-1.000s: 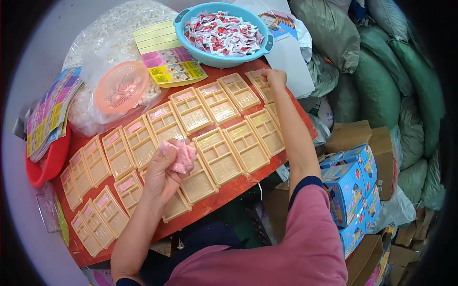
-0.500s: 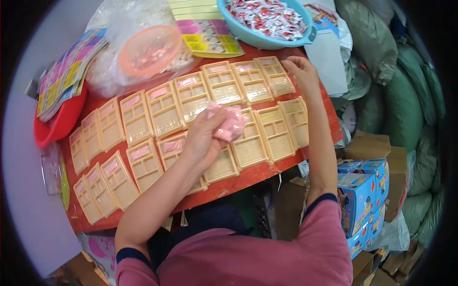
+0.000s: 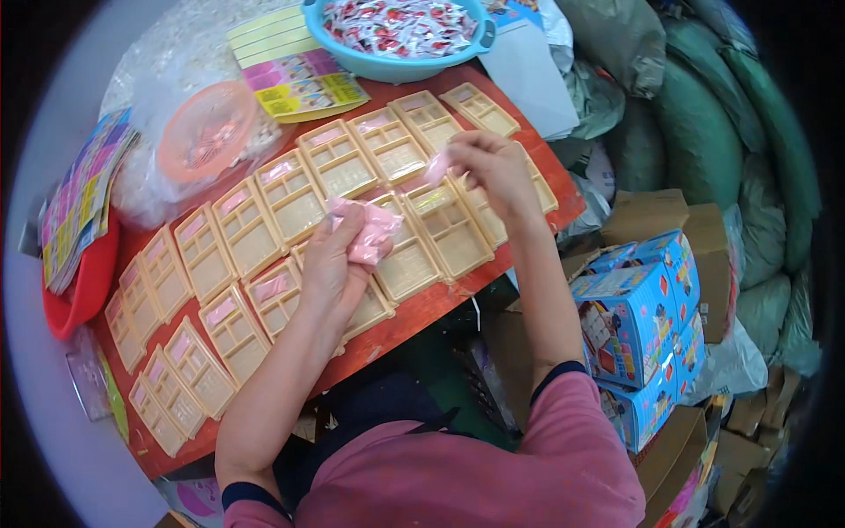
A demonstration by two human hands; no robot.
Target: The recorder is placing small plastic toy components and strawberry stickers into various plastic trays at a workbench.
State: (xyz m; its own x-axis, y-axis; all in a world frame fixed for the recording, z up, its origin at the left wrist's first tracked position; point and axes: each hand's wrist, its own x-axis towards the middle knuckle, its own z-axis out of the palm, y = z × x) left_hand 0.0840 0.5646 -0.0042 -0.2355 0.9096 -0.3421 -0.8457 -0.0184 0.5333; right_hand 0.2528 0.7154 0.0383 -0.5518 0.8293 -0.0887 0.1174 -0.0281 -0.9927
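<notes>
Two rows of cream plastic compartment trays (image 3: 458, 251) lie on the red table. Many have a small pink packet in an upper compartment. My left hand (image 3: 330, 268) is closed round a bunch of pink packets (image 3: 374, 236), above the middle of the near row. Farther right, a single pink packet (image 3: 437, 167) is pinched in the fingertips of my right hand (image 3: 495, 169). That hand hovers over the right part of the rows and hides parts of the trays below. At the right end of the far row lies another tray (image 3: 480, 109) with no pink packet visible.
Behind the trays stands a blue basin (image 3: 394, 69) of small wrapped packets. A pink mesh basket (image 3: 208, 132) sits on clear plastic at far left, near yellow printed sheets (image 3: 308, 84). A red basin (image 3: 81, 299) holds printed cards. Blue boxes (image 3: 625, 326) and green sacks (image 3: 748, 167) are at right.
My right hand has come from the far row's right end back toward my left hand and now shows a pink packet in its fingertips. The whole view has shifted too.
</notes>
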